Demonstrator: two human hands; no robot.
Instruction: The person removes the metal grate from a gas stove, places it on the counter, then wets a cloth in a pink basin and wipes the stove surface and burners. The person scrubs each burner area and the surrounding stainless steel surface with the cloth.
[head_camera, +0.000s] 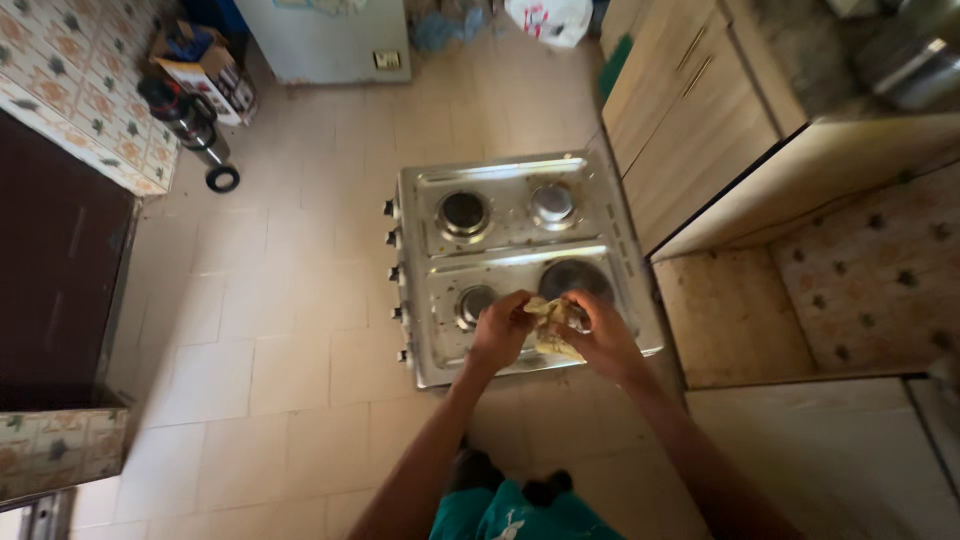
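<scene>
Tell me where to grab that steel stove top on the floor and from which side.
Grip the stove top by its two long outer edges, one of the hands on each, probably reaching down from above. It lies flat on the tiled floor; the knobs line its left edge and the wooden cabinet crowds its right, so the near edge, below the yellowish cloth, is freest.

Two hands over a stove on the floor

The left hand (503, 332) and right hand (598, 335) held a crumpled yellowish cloth (552, 325) together above the steel four-burner stove (515, 262), centre frame, on pale tiles.
</scene>
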